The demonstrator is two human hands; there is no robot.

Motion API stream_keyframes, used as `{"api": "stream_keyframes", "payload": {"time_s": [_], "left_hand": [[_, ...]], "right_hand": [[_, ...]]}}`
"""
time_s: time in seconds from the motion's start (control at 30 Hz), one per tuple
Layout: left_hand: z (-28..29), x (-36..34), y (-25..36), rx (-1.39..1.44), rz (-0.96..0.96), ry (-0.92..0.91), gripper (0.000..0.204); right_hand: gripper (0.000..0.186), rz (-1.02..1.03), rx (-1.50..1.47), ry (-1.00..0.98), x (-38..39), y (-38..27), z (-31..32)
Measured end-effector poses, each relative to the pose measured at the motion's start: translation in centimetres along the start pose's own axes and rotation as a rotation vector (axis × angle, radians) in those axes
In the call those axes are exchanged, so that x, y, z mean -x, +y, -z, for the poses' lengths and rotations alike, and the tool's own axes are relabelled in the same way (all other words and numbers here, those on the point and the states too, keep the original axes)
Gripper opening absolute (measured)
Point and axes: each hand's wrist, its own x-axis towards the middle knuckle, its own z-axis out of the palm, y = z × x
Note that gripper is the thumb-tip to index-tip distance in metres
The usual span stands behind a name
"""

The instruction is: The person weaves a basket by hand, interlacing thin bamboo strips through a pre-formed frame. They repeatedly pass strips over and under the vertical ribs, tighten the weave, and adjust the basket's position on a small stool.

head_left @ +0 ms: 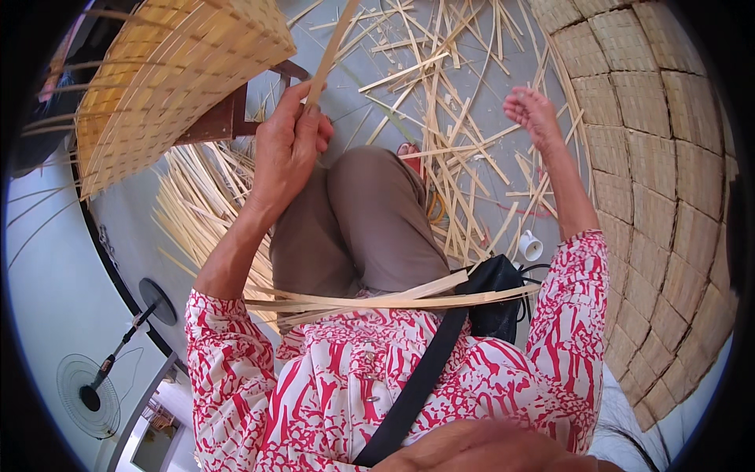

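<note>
My left hand [292, 141] is raised above my left knee, its thumb and fingers closed on a flat bamboo strip [332, 53]. The strip slants up and right past the top edge of the view. Just left of that hand stands a large woven bamboo piece [189, 75], with loose strip ends sticking out on its left side. Out to the right, my right hand [535, 116] is in the air, fingers loosely bent and slightly apart, with nothing visible in it. Several loose bamboo strips [393, 300] lie across my lap.
Bamboo strips [456, 149] litter the grey floor ahead, and a thick bundle [204, 197] lies at my left. Stacked woven panels [637, 157] rise on the right. A white mug [530, 245] stands by a black bag [495, 295]. A fan [88, 396] is at lower left.
</note>
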Motion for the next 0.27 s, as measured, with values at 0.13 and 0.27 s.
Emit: {"api": "stream_keyframes", "payload": {"time_s": [0.13,0.27], "left_hand": [[-0.5,-0.5,0.3,-0.424,-0.137,0.008,0.039],[0.0,-1.4,-0.3,-0.654,-0.026,-0.110,0.057]], "right_hand": [[0.023,-0.135,0.074,-0.057,-2.2,3.0,-1.6],[0.028,-0.202,0.197,-0.183,-3.4,3.0,-2.7]]}}
